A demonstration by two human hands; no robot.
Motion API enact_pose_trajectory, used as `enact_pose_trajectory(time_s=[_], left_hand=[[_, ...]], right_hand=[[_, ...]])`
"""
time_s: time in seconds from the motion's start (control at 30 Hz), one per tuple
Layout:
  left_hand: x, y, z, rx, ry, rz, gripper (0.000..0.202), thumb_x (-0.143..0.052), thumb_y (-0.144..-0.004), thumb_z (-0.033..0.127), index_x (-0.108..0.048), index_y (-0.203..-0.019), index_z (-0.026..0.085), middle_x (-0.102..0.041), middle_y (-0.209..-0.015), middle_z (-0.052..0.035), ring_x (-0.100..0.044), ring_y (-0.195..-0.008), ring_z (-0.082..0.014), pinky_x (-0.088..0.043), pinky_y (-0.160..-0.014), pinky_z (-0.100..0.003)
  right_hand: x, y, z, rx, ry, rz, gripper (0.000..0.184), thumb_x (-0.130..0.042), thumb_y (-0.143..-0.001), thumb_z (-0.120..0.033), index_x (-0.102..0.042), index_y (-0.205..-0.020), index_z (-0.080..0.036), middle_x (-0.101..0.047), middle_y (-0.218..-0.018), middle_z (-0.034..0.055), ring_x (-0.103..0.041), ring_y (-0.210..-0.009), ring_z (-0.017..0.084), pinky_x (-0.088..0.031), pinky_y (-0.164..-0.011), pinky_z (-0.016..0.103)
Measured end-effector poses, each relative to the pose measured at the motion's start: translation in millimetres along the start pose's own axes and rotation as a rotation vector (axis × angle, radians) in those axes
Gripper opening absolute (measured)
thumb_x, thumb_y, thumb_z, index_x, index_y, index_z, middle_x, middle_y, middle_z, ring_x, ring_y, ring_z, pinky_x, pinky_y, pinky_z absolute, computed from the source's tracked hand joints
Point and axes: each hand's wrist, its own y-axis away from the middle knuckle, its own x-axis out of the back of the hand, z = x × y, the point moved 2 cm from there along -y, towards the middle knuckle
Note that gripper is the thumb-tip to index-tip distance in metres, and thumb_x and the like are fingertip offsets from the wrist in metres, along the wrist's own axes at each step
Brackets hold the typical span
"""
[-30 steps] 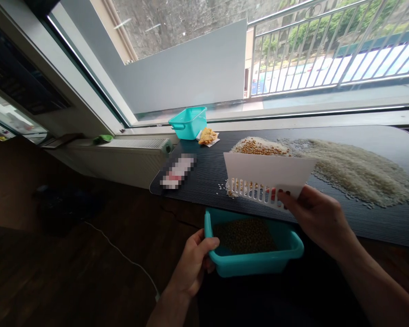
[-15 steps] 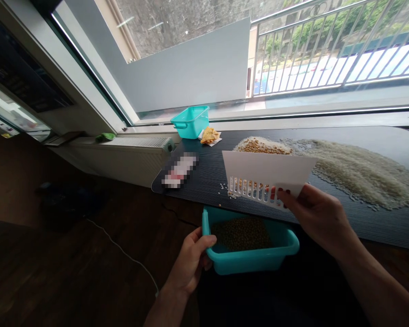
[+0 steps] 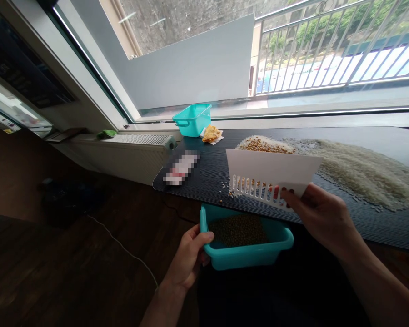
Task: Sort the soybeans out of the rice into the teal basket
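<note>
My left hand (image 3: 192, 252) grips the left rim of a teal plastic bin (image 3: 248, 259), thumb over the edge. Inside the bin lies a layer of small brownish-green grains or beans (image 3: 238, 229); their exact kind is too dark to tell. My right hand (image 3: 322, 215) pinches the lower right part of a thin white slotted plastic sheet (image 3: 271, 168), held tilted over the dark table (image 3: 211, 175). Behind the sheet, partly hidden, is a heap of white grains mixed with yellow-brown beans (image 3: 264, 144). Some beans and grains show through its slots.
A wide spread of pale rice-like grains (image 3: 364, 170) covers the table's right side. Another teal bin (image 3: 193, 120) stands at the back left beside a crumpled yellow item (image 3: 211, 134). A blurred-out flat object (image 3: 182, 168) lies near the left end. A radiator (image 3: 139, 145) runs left of the table.
The bin in my left hand has shifted slightly left relative to the table. The white sheet in my right hand has moved a little to the right.
</note>
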Motion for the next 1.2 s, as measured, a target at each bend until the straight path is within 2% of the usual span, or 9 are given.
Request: enact_pose_trajectory(time_s=[0.2,0.43,0.8,1.07,1.2], left_hand=[[1.1,0.0,1.4,-0.003,0.006,0.003,0.033,-0.084,-0.059,0.033,-0.058,-0.072,0.017,-0.043,-0.047,0.0104,-0.033,-0.038,-0.0039,-0.023,-0.039,-0.018],[1.6,-1.3,2.4,-0.012,0.012,0.010,0.033,-0.084,-0.057,0.033,-0.058,-0.070,0.017,-0.042,-0.045,0.0110,-0.032,-0.037,-0.0036,-0.023,-0.038,-0.017],[6.5,-2.9,2.2,-0.016,0.018,0.041,0.032,-0.084,-0.058,0.033,-0.058,-0.071,0.017,-0.043,-0.046,0.0108,-0.033,-0.037,-0.0037,-0.023,-0.038,-0.017],[13.0,-3.5,6.9,-0.022,0.025,0.110,0.035,-0.085,-0.053,0.032,-0.058,-0.069,0.017,-0.043,-0.044,0.0110,-0.034,-0.036,-0.0037,-0.023,-0.038,-0.017],[17.3,-4.1,8.4,-0.027,0.030,0.127,0.034,-0.085,-0.053,0.032,-0.058,-0.067,0.018,-0.044,-0.044,0.0109,-0.034,-0.036,-0.0037,-0.023,-0.037,-0.017]], right_hand=[[-3.1,1.8,-0.2,-0.045,-0.034,-0.034,0.030,-0.075,-0.068,-0.050,-0.077,-0.084,-0.024,-0.077,-0.071,0.0022,-0.069,-0.061,0.022,-0.057,-0.056,0.035],[-4.3,2.2,-1.8,-0.014,-0.040,-0.027,0.030,-0.075,-0.069,-0.049,-0.077,-0.084,-0.023,-0.076,-0.070,0.0021,-0.069,-0.059,0.020,-0.056,-0.053,0.032],[-26.6,2.9,-6.4,0.056,-0.039,-0.119,0.031,-0.072,-0.075,-0.050,-0.077,-0.086,-0.021,-0.077,-0.072,0.0033,-0.070,-0.063,0.020,-0.057,-0.056,0.029],[-45.0,-2.9,-7.9,0.105,-0.071,-0.157,0.028,-0.069,-0.078,-0.048,-0.078,-0.084,-0.021,-0.078,-0.073,0.0031,-0.070,-0.065,0.019,-0.057,-0.059,0.028],[-42.3,1.8,-2.7,0.078,-0.104,-0.185,0.028,-0.072,-0.076,-0.047,-0.079,-0.086,-0.022,-0.079,-0.076,0.0032,-0.071,-0.067,0.020,-0.058,-0.062,0.029]])
